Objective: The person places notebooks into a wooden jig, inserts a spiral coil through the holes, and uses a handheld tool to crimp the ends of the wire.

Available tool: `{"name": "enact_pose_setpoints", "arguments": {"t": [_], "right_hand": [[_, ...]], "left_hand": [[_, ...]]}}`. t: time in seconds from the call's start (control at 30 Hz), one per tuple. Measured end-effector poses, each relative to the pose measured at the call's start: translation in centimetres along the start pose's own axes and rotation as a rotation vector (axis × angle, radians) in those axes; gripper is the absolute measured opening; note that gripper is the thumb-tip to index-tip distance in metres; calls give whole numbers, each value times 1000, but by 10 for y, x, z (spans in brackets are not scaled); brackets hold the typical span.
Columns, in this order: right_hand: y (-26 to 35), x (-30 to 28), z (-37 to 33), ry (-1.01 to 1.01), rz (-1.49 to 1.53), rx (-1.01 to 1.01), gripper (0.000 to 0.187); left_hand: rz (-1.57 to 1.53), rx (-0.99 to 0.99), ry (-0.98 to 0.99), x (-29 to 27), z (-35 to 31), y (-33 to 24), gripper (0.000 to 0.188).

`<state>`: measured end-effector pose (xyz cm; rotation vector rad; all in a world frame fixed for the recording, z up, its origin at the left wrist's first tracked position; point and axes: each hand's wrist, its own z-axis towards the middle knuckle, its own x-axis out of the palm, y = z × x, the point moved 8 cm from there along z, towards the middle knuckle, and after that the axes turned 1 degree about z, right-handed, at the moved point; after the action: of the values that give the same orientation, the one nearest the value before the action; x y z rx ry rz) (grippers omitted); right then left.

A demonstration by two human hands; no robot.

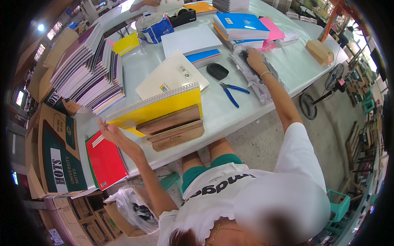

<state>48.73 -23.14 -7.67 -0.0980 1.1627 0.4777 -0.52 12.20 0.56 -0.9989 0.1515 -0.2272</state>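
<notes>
Glossy and pale, our desk spreads beneath our left hand, fingers parted with nothing visibly gripped, beside a yellow notebook upright in a wooden holder; likely light and bendable, it suits an edge grip. Our right hand curls into a plastic-wrapped bundle, its grip hidden; farther right, a fan stands on bare floor.

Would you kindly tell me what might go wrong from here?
The yellow notebook stands on edge in the wooden holder, so a bump from the left hand near its end might tip it. If the right hand draws back, it could catch the blue-handled pliers lying near the edge of the table. The red notebook lies close to that edge too and may slide off if nudged.
</notes>
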Motion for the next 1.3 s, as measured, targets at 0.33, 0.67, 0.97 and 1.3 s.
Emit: {"name": "enact_pose_setpoints", "arguments": {"t": [0.33, 0.67, 0.97, 1.3], "right_hand": [[117, -105, -28, 368, 690, -306, 31], [216, -180, -127, 454, 907, -528, 25], [219, -175, -139, 411, 933, -645, 26], [225, -185, -149, 443, 944, -655, 19]], "left_hand": [[558, 475, 337, 113, -75, -106, 63], [569, 487, 276, 141, -69, -101, 47], [595, 523, 281, 145, -70, -106, 35], [603, 541, 332, 144, -69, -105, 32]]}}
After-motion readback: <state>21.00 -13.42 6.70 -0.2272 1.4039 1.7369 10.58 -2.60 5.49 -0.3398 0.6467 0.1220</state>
